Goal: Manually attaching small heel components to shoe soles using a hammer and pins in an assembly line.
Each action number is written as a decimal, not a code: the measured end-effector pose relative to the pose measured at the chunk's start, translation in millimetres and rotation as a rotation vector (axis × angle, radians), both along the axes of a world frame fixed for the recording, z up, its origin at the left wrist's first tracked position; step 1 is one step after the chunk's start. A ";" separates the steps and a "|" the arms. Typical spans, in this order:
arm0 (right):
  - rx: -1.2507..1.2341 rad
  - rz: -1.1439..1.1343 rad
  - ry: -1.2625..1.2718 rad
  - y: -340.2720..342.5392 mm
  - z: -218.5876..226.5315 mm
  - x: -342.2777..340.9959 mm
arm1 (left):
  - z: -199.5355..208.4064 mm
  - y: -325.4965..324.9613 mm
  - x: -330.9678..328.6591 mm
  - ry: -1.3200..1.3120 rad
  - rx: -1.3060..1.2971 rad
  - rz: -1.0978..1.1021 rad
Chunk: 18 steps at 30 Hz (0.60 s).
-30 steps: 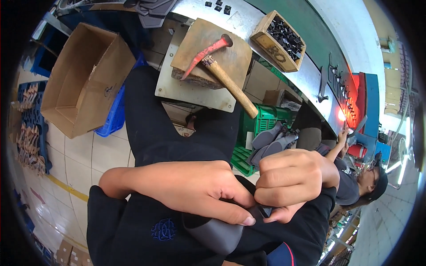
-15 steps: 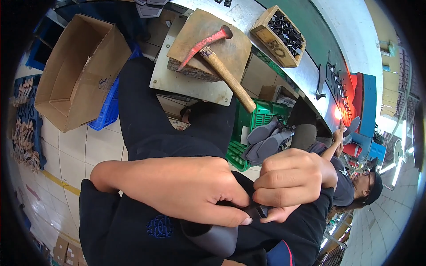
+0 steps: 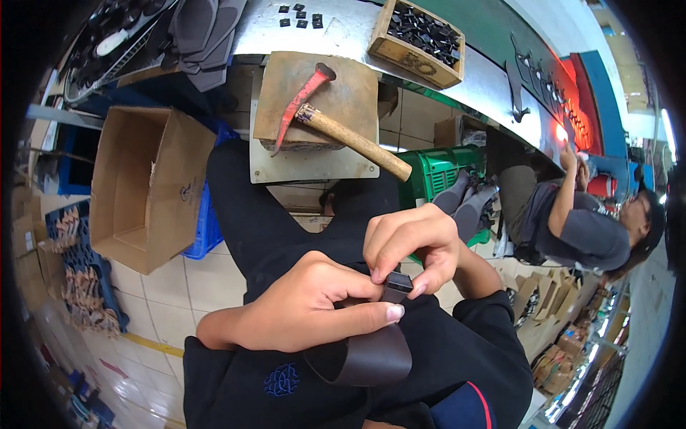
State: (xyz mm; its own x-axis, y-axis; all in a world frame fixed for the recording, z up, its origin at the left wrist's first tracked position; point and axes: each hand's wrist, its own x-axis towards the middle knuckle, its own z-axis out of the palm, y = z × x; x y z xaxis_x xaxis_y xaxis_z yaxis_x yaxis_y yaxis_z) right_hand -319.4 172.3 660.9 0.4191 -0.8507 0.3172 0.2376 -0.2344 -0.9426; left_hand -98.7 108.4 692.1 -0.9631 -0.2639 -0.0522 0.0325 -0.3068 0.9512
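My left hand point(image 3: 307, 304) is closed on a dark brown curved piece point(image 3: 379, 357), thumb along its near side. Its smooth surface bends into a hollow loop below my thumb, and its exact kind is unclear. At the fingertips a small black square-ended block point(image 3: 398, 284) sticks up. My right hand point(image 3: 418, 239) pinches this block between thumb and fingers. Whether the block is joined to the brown piece is hidden. Beyond my hands, a hammer point(image 3: 354, 143) with a red head and wooden handle lies across a worn block point(image 3: 343, 86).
A wooden box point(image 3: 414, 63) of small black pieces stands on the metal bench point(image 3: 343, 36), near several loose black squares point(image 3: 301, 15). An open carton point(image 3: 136, 193) is at left. A green crate point(image 3: 436, 168) with grey sole-shaped pieces stands right, before a seated co-worker point(image 3: 572, 214).
My right hand has risen and tilted, exposing more of the black block. The brown loop shows more clearly. The view has shifted, bringing more of the bench and the loose squares in.
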 end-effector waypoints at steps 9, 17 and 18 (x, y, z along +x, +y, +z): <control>-0.164 -0.796 1.200 -45.8 -47.9 -14.5 | 5.2 -7.7 -4.2 -0.065 -0.116 0.076; 0.584 -0.710 0.383 -32.7 -46.0 -34.4 | 7.8 -57.2 -14.8 -0.026 -0.520 0.457; 0.567 -0.695 0.145 -33.6 -43.3 -34.9 | -3.2 -72.4 -20.8 -0.033 -0.588 0.475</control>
